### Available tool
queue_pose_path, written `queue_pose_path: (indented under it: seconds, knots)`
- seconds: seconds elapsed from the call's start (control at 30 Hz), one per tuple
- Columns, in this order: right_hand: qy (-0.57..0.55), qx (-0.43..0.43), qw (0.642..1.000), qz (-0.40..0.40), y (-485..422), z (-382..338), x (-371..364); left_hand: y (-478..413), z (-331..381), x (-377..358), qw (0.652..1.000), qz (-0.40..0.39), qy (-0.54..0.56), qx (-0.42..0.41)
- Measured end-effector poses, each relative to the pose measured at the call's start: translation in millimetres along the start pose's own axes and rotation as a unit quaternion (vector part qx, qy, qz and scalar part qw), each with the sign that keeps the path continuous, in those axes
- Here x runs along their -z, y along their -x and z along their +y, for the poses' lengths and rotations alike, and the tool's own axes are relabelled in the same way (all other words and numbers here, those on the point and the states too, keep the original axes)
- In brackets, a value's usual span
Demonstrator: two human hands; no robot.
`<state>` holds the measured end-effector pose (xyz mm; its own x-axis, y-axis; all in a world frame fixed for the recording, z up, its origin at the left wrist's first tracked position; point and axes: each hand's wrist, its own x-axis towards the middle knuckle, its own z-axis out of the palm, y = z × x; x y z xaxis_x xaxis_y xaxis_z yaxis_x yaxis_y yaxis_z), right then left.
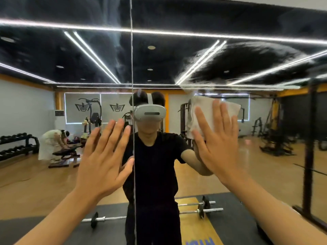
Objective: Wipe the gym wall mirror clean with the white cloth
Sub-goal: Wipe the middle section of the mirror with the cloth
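Head view is all I've got here: both hands are up on the mirror (256, 55), well apart. The left hand (104, 156) looks flat against the glass, fingers straight, holding nothing, thumb just beside the seam (131, 50) between the 2 panels. The right hand (217, 138) is flat too, fingers spread, pressing the white cloth (203, 110) onto the right panel. The cloth looks soft, light and floppy, folded into a pad. I reckon it'll bunch or slide out from under a flat palm, so I'd push through the pad's middle. The glass is rigid but slick, and hazy smears (187, 84) sit just above the cloth, so I'd guess there's plenty left.
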<state>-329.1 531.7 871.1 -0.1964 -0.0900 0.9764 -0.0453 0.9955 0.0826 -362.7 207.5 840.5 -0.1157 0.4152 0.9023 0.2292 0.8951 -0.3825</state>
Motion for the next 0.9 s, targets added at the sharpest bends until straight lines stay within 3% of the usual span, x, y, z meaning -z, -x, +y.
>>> queue_pose_path:
  seconds: [0.13, 0.2, 0.23, 0.37, 0.43, 0.57, 0.7, 0.8, 0.9]
  knots:
    - [0.027, 0.092, 0.994, -0.053, 86.7, 3.9, -5.3, 1.1, 2.5, -0.6, 1.0, 0.009, 0.004, 0.001]
    - [0.041, 0.143, 0.987, -0.059, 67.5, 29.2, 0.8, 0.7, 2.2, -2.3, 1.0, 0.014, 0.001, 0.002]
    - [0.042, 0.13, 0.99, -0.046, 39.2, 40.0, 5.1, 1.8, 2.2, -3.2, 1.0, 0.015, 0.0, 0.003]
    - [0.025, -0.068, 0.997, 0.034, -122.7, 54.6, 26.8, 0.9, 3.5, -4.9, 1.0, 0.02, 0.002, 0.005]
    - [0.024, -0.086, 0.995, 0.038, -154.8, 33.3, 26.4, 1.4, 3.3, -4.6, 1.0, 0.018, 0.004, 0.006]
    - [0.006, 0.012, 1.0, 0.018, -76.2, -21.2, 6.8, 0.9, 2.9, -3.7, 1.0, 0.019, 0.003, 0.006]
    - [0.029, 0.17, 0.982, -0.076, 34.7, -20.5, -1.2, 2.1, 2.9, -3.6, 1.0, 0.025, -0.007, 0.001]
    - [0.04, 0.217, 0.973, -0.074, 7.9, 4.8, 5.8, 1.7, 4.3, -5.1, 0.999, 0.032, -0.004, 0.0]
    - [0.028, 0.144, 0.989, -0.021, -86.3, -2.2, 13.2, 1.2, 3.4, -5.9, 0.999, 0.033, -0.003, 0.0]
